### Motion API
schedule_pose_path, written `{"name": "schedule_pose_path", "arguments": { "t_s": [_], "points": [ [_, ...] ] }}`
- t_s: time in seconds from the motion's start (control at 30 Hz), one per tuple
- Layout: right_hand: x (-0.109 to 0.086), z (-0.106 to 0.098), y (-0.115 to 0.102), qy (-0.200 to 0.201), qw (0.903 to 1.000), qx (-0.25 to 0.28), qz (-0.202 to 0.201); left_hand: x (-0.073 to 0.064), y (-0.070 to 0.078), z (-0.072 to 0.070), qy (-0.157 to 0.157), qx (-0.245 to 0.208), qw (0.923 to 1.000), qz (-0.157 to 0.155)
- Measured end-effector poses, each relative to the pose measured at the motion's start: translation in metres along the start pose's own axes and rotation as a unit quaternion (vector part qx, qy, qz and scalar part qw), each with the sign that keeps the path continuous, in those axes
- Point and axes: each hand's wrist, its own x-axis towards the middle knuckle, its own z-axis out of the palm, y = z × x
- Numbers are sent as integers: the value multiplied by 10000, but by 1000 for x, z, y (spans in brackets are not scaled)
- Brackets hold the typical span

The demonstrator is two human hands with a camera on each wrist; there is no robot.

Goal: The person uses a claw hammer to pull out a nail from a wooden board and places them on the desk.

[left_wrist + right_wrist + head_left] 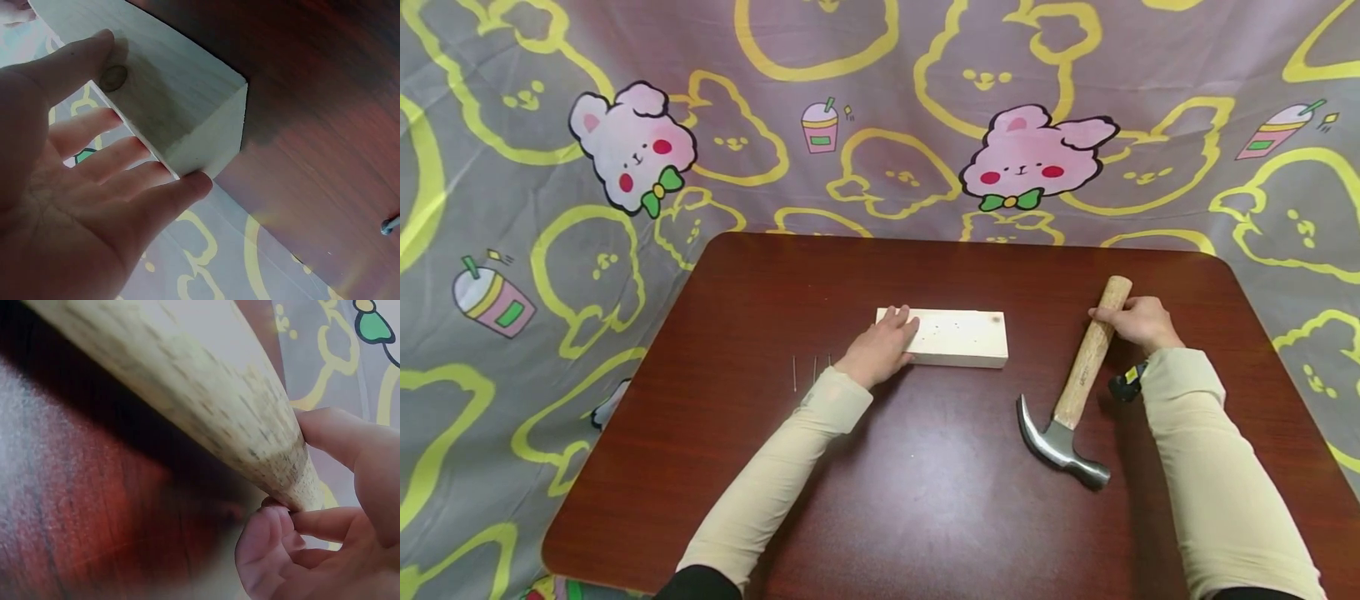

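Note:
A pale wooden block [958, 337] lies flat on the table, with several small dark marks on its upper face. My left hand [880, 346] grips its left end; in the left wrist view the thumb [94, 53] lies by a dark knot and the other fingers are along the opposite edge. To the right is a claw hammer [1082, 379], its steel head towards me and its wooden handle pointing away. Near the end of that handle [206, 394], my right hand [1138, 321] pinches it between thumb and fingers.
Thin nails [794, 373] lie side by side left of the block, partly behind the left wrist. The reddish-brown table [880, 508] has rounded corners. A patterned cloth [895, 108] hangs behind and beside it. A small black device [1125, 383] sits at my right wrist.

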Motion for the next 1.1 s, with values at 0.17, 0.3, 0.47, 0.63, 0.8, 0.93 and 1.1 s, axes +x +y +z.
{"name": "schedule_pose_path", "arguments": {
  "t_s": [0.17,0.3,0.47,0.63,0.8,0.93,1.1],
  "points": [
    [-2,1,4,-99,9998,-193,-9,1,1,0,-14,-39,10000,12],
    [-4,2,6,-106,9995,-292,-27,1,2,0,-1,-44,10000,38],
    [-4,1,5,-74,9991,-406,-37,1,2,-1,20,-38,10000,23],
    [-4,0,5,-121,9991,-414,-2,2,3,-1,51,-74,10000,3],
    [-6,2,8,-68,9993,-381,18,3,3,1,77,-172,9998,20],
    [-7,4,11,-143,9996,-228,1,2,-1,2,-49,-235,9997,42],
    [-10,-2,13,2,9995,-270,-188,-1,-10,-3,-323,-455,9982,233]
  ]
}}
